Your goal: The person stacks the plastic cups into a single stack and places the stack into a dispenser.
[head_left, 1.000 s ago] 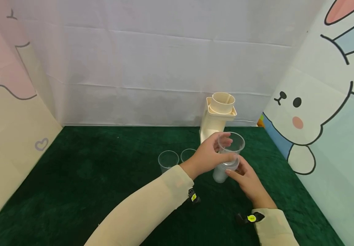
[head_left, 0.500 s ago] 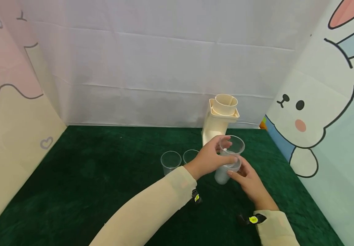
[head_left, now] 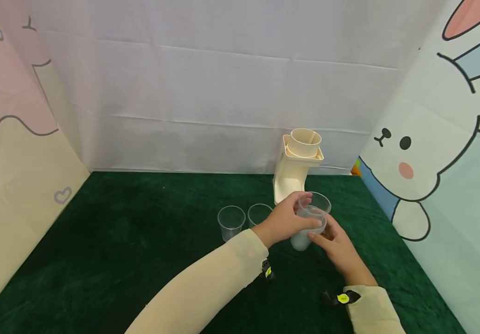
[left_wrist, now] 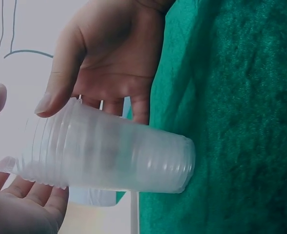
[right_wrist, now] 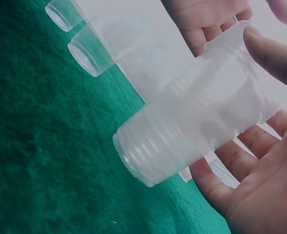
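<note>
My right hand (head_left: 337,246) holds a stack of clear plastic cups (head_left: 300,242) from the right, thumb on the near side. The stack is upright with frosty ridges along it, as the right wrist view shows of the same cup stack (right_wrist: 167,126). Above, my left hand (head_left: 285,217) grips a single clear cup (head_left: 320,202) by its side. Its lower part sits inside the stack's mouth, the rim standing just above. Two more clear cups, a left one (head_left: 231,222) and a right one (head_left: 258,214), stand on the green cloth beyond my left forearm.
A cream cup dispenser (head_left: 291,178) with a round open top stands behind my hands, near the back edge. Dark green cloth (head_left: 118,250) covers the table. White and cartoon-printed curtains (head_left: 223,88) close in the back and sides.
My left hand has moved down, lowering the single cup deeper into the stack. My right hand holds the stack nearly still. The view shifts slightly.
</note>
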### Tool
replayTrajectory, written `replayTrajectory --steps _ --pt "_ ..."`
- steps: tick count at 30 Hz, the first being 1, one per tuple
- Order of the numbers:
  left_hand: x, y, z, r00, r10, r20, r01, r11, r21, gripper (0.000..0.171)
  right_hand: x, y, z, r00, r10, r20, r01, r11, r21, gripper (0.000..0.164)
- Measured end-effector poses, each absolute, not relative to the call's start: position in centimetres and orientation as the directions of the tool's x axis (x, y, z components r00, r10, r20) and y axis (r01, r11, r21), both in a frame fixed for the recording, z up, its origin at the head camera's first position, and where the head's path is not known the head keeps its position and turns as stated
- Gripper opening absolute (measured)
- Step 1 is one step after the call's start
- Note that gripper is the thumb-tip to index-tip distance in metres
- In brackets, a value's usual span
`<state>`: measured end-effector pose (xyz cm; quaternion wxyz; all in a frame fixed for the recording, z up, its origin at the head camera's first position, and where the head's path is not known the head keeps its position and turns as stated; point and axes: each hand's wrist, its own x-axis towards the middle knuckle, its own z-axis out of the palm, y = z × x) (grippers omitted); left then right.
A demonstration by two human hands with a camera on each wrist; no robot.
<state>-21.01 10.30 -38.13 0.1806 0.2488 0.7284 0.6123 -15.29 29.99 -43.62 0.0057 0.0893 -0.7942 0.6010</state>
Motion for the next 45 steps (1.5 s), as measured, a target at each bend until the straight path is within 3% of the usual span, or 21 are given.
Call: replayTrajectory --steps 26,36,45 --pt "-20.5 10.5 -39.0 -0.825 0.564 -0.032 0.109 0.216 0.970 0.077 -15.3 30.0 -43.7 -0.983 -0.133 0.124 -0.156 0.264 -0.952 0.059" --pt "-20.4 10.0 -38.0 -0.822 0.565 0.069 0.176 0.137 0.975 0.073 -15.1 29.8 -43.6 -0.990 -0.113 0.089 -0.117 0.275 -0.954 0.062" --pt "-20.0 8.3 -36.6 -0.777 0.602 0.182 0.286 0.081 0.955 0.073 -15.1 29.8 -43.6 -0.992 -0.108 0.068 -0.096 0.280 -0.955 0.064"
